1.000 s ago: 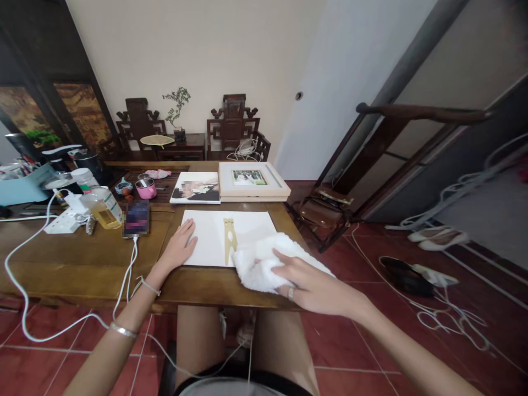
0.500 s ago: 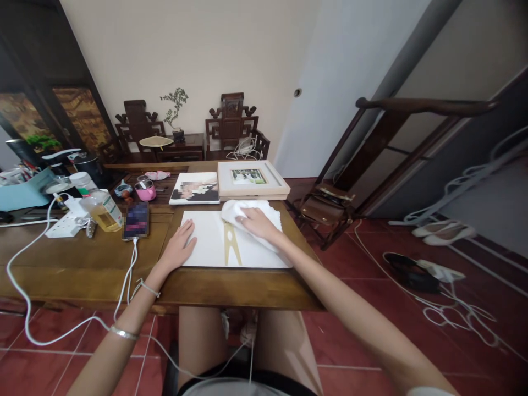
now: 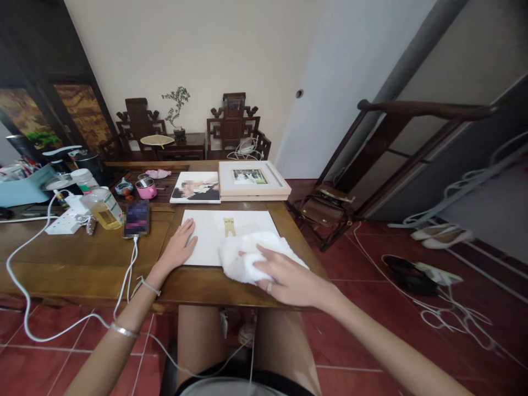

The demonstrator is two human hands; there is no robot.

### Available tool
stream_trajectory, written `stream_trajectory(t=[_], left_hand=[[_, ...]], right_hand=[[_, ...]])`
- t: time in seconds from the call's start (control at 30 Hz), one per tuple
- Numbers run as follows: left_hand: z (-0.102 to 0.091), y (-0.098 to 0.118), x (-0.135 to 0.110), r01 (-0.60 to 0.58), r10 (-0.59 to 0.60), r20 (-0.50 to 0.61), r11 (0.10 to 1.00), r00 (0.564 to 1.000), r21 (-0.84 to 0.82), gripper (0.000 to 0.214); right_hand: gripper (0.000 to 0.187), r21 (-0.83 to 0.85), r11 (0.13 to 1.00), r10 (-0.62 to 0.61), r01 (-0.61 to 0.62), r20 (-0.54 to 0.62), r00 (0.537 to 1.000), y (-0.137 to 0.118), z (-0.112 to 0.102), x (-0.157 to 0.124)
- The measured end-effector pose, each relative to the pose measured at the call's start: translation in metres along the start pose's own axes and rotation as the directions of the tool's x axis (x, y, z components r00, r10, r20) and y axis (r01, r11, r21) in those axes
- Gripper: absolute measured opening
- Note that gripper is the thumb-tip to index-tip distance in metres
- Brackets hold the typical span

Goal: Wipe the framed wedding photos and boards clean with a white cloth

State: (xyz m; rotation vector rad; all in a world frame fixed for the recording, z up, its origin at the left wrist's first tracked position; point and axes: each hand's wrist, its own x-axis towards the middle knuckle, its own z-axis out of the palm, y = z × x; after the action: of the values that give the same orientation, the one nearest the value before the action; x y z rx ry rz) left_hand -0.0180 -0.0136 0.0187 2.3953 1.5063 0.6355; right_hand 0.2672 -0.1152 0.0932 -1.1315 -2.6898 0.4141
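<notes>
A flat white panel lies near the table's front edge, with a tan stand leg on its middle, partly covered. My left hand rests open and flat on the panel's left edge, fingers stretched out. Bunched under my right hand is a white cloth, gripped by the fingers. It spreads over the panel's lower right part and hangs past its front edge, hiding the lower end of the tan leg.
Behind the panel lie a photo print and stacked picture frames. To the left are a phone on a cable, a bottle of yellow liquid, a power strip and a pink cup. A wooden chair stands right.
My right hand has drawn the cloth toward me, from the panel's upper part down to its front edge. The tan leg's top now shows and its lower end is covered. My left hand stays put.
</notes>
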Motion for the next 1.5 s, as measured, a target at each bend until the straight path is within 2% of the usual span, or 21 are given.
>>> stream_trajectory(t=[0.07, 0.2, 0.3, 0.37, 0.47, 0.57, 0.7, 0.8, 0.87, 0.93, 1.07, 1.17, 1.27, 1.33, 1.5], left_hand=[[0.0, 0.0, 0.0, 0.001, -0.001, 0.0, 1.0, 1.0, -0.002, 0.057], [0.001, -0.001, 0.0, 0.011, -0.011, -0.006, 1.0, 1.0, -0.024, 0.056], [0.002, -0.003, 0.0, 0.023, -0.024, -0.031, 0.998, 0.999, -0.058, 0.054], [0.003, -0.005, 0.001, 0.016, -0.019, -0.038, 0.998, 0.999, -0.064, 0.054], [0.005, -0.007, 0.001, 0.002, -0.004, -0.029, 0.998, 1.0, -0.056, 0.053], [0.006, -0.008, 0.001, -0.004, 0.003, -0.031, 0.998, 1.0, -0.056, 0.053], [0.005, -0.006, 0.0, -0.01, 0.009, -0.035, 0.999, 0.999, -0.051, 0.053], [0.004, -0.005, 0.0, -0.011, 0.009, -0.04, 0.999, 0.999, -0.051, 0.051], [0.004, -0.005, 0.0, -0.006, 0.004, -0.037, 0.999, 0.999, -0.05, 0.052], [0.004, -0.004, 0.001, 0.002, -0.003, -0.03, 0.999, 1.0, -0.05, 0.053], [0.003, -0.004, 0.001, 0.012, -0.013, -0.018, 0.998, 1.0, -0.056, 0.052], [0.003, -0.004, 0.001, 0.013, -0.014, -0.02, 0.998, 1.0, -0.055, 0.052], [0.003, -0.005, 0.001, 0.011, -0.013, -0.027, 0.998, 1.0, -0.054, 0.053], [0.004, -0.005, 0.001, 0.007, -0.008, -0.029, 0.998, 1.0, -0.057, 0.052], [0.005, -0.005, 0.001, -0.002, 0.0, -0.038, 0.998, 0.999, -0.06, 0.051]], right_hand=[[0.015, -0.007, 0.997, 0.075, -0.075, -0.03, 0.997, 0.016, 0.002, 0.017], [0.023, -0.062, 0.975, 0.202, -0.213, -0.147, 0.968, 0.049, 0.008, 0.072], [0.027, -0.103, 0.955, 0.253, -0.277, -0.204, 0.946, 0.056, 0.012, 0.11], [0.027, -0.117, 0.954, 0.246, -0.275, -0.218, 0.944, 0.051, 0.015, 0.121], [0.028, -0.167, 0.968, 0.158, -0.189, -0.181, 0.971, 0.034, 0.021, 0.114], [0.027, -0.202, 0.977, 0.043, -0.067, -0.117, 0.992, 0.008, 0.028, 0.085], [0.021, -0.119, 0.993, -0.037, 0.025, -0.105, 0.994, -0.027, 0.034, 0.039], [0.014, -0.068, 0.996, -0.069, 0.064, -0.087, 0.994, -0.037, 0.031, 0.023], [0.015, -0.064, 0.997, -0.057, 0.052, -0.074, 0.996, -0.031, 0.025, 0.026], [0.019, -0.088, 0.996, 0.003, -0.01, -0.077, 0.997, -0.016, 0.019, 0.039], [0.026, -0.18, 0.962, 0.189, -0.206, -0.11, 0.976, 0.027, 0.009, 0.085], [0.03, -0.214, 0.938, 0.245, -0.272, -0.144, 0.959, 0.043, 0.009, 0.116], [0.03, -0.233, 0.936, 0.228, -0.263, -0.17, 0.959, 0.036, 0.016, 0.129], [0.031, -0.271, 0.935, 0.191, -0.229, -0.16, 0.969, 0.02, 0.024, 0.125], [0.031, -0.291, 0.954, 0.049, -0.067, -0.066, 0.997, -0.03, 0.04, 0.077]])
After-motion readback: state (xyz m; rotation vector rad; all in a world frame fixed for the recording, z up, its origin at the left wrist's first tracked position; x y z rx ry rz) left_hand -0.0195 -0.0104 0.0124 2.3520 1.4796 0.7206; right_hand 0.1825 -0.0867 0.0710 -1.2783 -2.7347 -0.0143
